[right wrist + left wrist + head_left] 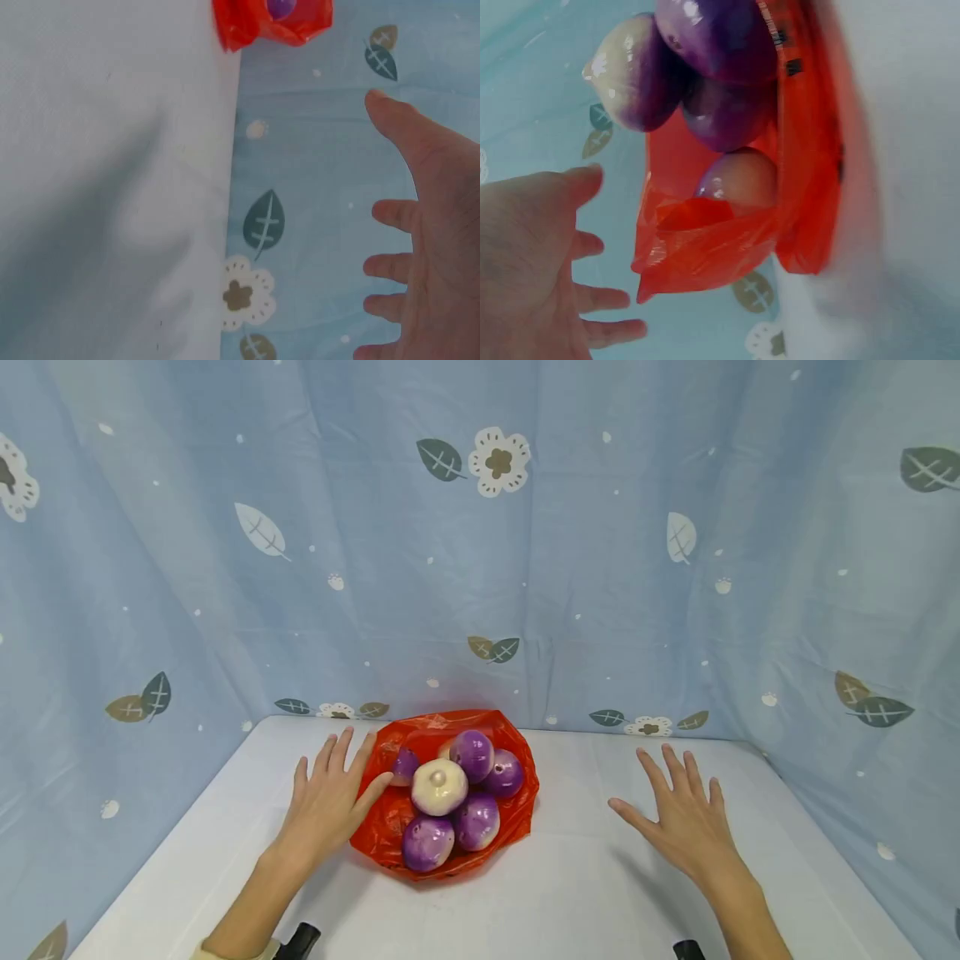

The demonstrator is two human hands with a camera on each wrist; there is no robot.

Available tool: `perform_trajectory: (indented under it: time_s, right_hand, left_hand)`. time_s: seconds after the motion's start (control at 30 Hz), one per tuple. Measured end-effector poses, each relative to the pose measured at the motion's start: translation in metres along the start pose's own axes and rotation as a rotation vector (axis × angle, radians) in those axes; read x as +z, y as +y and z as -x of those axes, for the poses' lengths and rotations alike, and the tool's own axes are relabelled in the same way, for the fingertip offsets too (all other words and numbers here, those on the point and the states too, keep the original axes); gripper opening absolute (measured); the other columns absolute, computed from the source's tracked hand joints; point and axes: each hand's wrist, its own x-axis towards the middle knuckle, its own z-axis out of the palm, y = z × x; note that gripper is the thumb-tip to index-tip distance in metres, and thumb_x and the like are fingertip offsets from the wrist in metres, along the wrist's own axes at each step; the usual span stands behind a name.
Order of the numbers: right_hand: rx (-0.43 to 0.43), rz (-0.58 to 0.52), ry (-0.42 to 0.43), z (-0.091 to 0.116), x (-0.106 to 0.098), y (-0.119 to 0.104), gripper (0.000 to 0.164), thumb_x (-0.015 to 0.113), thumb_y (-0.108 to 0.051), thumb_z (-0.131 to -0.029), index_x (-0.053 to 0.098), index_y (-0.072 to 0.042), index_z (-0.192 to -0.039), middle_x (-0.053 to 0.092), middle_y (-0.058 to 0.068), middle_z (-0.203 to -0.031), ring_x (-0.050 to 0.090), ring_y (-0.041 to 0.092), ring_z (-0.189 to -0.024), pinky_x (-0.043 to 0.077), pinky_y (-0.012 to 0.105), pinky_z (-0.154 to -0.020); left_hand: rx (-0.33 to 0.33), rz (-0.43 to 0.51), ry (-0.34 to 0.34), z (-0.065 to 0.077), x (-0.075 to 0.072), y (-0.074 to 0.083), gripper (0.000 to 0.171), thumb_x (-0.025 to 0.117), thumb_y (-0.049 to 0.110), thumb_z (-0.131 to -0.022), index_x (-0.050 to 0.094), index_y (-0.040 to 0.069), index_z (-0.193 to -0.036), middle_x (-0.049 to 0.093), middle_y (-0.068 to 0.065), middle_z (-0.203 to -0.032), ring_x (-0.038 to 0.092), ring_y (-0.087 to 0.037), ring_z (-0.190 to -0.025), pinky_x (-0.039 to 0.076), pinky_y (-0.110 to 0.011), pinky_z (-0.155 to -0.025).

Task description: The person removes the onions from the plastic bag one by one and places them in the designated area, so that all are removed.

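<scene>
A red plastic bag (386, 832), its mouth wide and facing up, stands on the white table. It holds several glossy, round purple-and-white turnips. A pale one (439, 787) with a small nub lies on top, and a purple one (428, 843) sits at the near side. My left hand (324, 810) hovers beside the bag's left edge with fingers spread and holds nothing; the left wrist view shows a gap between hand (532, 255) and bag (705, 255). Well to the right of the bag, my right hand (688, 822) is held above the table, fingers spread, holding nothing.
The white table (480, 918) ends at the back against a blue curtain (600, 568) printed with leaves and flowers. The curtain also hangs along the left and right sides. Black straps or devices (297, 941) show near both wrists.
</scene>
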Motion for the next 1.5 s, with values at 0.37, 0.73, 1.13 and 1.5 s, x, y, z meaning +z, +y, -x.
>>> perform_trajectory:
  time_s: [0.37, 0.73, 1.13, 1.5]
  right_hand:
    - [-0.027, -0.002, 0.055, -0.014, 0.009, -0.026, 0.084, 0.057, -0.066, -0.087, 0.037, -0.015, -0.150, 0.036, 0.026, -0.152, 0.042, 0.053, -0.130, 0.037, 0.076, -0.096]
    - [-0.045, -0.075, 0.031, -0.027, 0.015, -0.056, 0.076, 0.067, -0.055, -0.086, 0.043, -0.018, -0.147, 0.049, 0.022, -0.143, 0.056, 0.046, -0.119, 0.050, 0.068, -0.088]
    - [-0.096, -0.200, 0.005, -0.036, 0.030, -0.085, 0.073, 0.072, -0.046, -0.085, 0.043, -0.020, -0.146, 0.053, 0.017, -0.140, 0.058, 0.037, -0.121, 0.057, 0.058, -0.084]
    - [-0.128, -0.272, 0.009, -0.041, 0.040, -0.107, 0.069, 0.072, -0.048, -0.085, 0.046, -0.023, -0.144, 0.056, 0.012, -0.137, 0.059, 0.033, -0.122, 0.057, 0.057, -0.087]
  left_hand:
    - [0.000, 0.003, -0.025, -0.016, -0.007, 0.000, 0.064, 0.066, 0.034, -0.092, 0.041, 0.020, -0.149, 0.042, -0.029, -0.144, 0.052, -0.049, -0.118, 0.055, -0.067, -0.073]
    - [0.039, 0.139, 0.030, -0.018, -0.007, -0.012, 0.056, 0.071, 0.010, -0.088, 0.052, 0.016, -0.140, 0.062, -0.022, -0.110, 0.065, -0.034, -0.080, 0.060, -0.051, -0.063]
    - [0.072, 0.199, 0.062, -0.020, -0.005, -0.011, 0.037, 0.066, -0.004, -0.086, 0.069, 0.010, -0.120, 0.066, -0.015, -0.096, 0.062, -0.023, -0.075, 0.060, -0.038, -0.064]
    - [0.050, 0.211, 0.036, -0.019, -0.004, -0.012, 0.028, 0.071, -0.003, -0.084, 0.072, 0.001, -0.112, 0.067, -0.016, -0.096, 0.067, -0.027, -0.081, 0.062, -0.042, -0.071]
